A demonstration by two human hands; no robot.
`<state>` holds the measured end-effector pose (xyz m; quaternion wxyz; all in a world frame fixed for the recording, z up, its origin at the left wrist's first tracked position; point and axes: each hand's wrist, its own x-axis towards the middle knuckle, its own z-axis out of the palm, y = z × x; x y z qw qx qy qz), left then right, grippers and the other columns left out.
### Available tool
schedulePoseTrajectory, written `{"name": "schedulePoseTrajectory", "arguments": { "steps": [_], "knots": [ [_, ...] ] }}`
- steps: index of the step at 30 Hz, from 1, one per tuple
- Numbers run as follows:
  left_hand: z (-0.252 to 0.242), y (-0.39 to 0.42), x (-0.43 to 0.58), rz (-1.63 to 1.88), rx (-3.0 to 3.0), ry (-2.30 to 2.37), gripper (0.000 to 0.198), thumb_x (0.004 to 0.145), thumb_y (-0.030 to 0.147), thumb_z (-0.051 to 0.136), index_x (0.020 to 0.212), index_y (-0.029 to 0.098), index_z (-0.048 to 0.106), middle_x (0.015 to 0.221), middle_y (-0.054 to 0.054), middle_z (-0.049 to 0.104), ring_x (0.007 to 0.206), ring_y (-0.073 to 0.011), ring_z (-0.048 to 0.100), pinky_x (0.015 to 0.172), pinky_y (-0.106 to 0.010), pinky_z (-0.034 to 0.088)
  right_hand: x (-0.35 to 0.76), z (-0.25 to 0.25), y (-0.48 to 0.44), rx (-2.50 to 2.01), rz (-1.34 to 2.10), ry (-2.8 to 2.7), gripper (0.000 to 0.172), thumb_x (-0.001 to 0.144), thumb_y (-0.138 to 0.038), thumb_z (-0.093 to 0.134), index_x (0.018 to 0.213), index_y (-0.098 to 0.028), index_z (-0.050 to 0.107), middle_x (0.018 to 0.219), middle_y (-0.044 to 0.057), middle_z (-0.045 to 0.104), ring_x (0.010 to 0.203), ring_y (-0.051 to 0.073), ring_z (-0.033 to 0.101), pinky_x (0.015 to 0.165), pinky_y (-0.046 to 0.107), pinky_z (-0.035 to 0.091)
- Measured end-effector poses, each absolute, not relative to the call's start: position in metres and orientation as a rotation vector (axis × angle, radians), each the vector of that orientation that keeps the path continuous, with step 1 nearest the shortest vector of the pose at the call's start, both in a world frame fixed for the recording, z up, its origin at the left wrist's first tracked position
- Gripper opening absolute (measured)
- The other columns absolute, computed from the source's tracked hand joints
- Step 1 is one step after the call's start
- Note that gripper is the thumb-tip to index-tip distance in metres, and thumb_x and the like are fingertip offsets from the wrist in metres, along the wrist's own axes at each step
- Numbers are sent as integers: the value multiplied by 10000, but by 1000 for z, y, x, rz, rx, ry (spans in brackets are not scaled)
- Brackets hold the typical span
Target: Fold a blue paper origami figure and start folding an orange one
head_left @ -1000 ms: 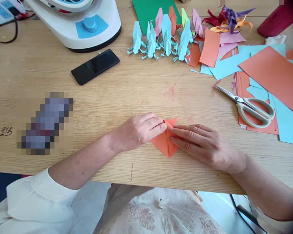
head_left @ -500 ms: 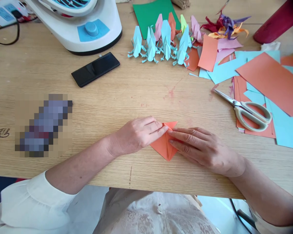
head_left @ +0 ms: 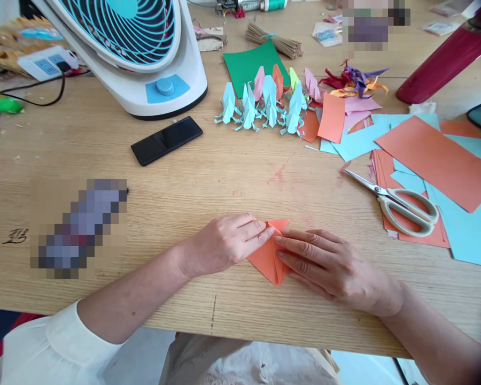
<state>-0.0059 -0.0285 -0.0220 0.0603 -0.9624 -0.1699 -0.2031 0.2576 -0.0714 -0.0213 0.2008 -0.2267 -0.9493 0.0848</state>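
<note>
A folded piece of orange paper (head_left: 269, 256) lies on the table with one point toward the table's front edge and creases down its middle. From the left, my left hand (head_left: 230, 240) presses its fingertips on the upper part of the paper, thumb underside hidden. My right hand (head_left: 324, 262) covers the right side, its fingers closed together and resting on the folded flap. The fingertips of both hands nearly meet near the top corner.
Scissors (head_left: 401, 206) lie at right on loose orange and blue paper sheets (head_left: 471, 235). Several folded blue paper figures (head_left: 248, 109) stand at the back, near a green sheet (head_left: 240, 67). A black phone (head_left: 167, 140), a fan (head_left: 164, 99) and a dark red bottle (head_left: 433, 67) also stand or lie there.
My view has tilted up, so more of the fan and the back of the table shows. Both hands stay on the orange paper, with hardly any shift in the fingers.
</note>
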Motion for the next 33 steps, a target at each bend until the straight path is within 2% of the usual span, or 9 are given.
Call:
{"name": "schedulePoseTrajectory", "arguments": {
  "steps": [8, 15, 22, 33],
  "knots": [
    [-23, -29, -7, -590, -2880, -519, 267, 971, 95, 499, 1204, 128, 626, 1205, -92, 710, 971, -158, 675, 790, -270, 593, 258, -20, -71, -626, 220, -2712, 307, 960, -131, 551, 1253, -76, 624, 1350, 178, 620, 1264, 327, 561, 909, 462, 553],
    [-24, -29, -7, -572, -2872, -514, 313, 954, 83, 525, 1249, 142, 608, 1216, -74, 711, 982, -161, 680, 810, -281, 596, 261, -21, -71, -625, 255, -2732, 327, 971, -131, 525, 1288, -115, 606, 1381, 173, 597, 1293, 321, 541, 903, 477, 553],
    [-23, -30, -6, -579, -2882, -516, 311, 953, 86, 527, 1245, 147, 611, 1187, -81, 719, 975, -162, 683, 790, -279, 594, 261, -20, -71, -614, 266, -2729, 334, 951, -106, 543, 1277, -99, 616, 1381, 186, 594, 1293, 334, 542, 902, 484, 558],
    [-24, -31, -7, -579, -2885, -515, 304, 949, 76, 534, 1235, 126, 625, 1204, -81, 714, 998, -168, 675, 795, -278, 591, 264, -22, -71, -608, 260, -2756, 353, 956, -111, 539, 1303, -88, 599, 1415, 171, 568, 1331, 329, 500, 980, 482, 512]
  ]
}}
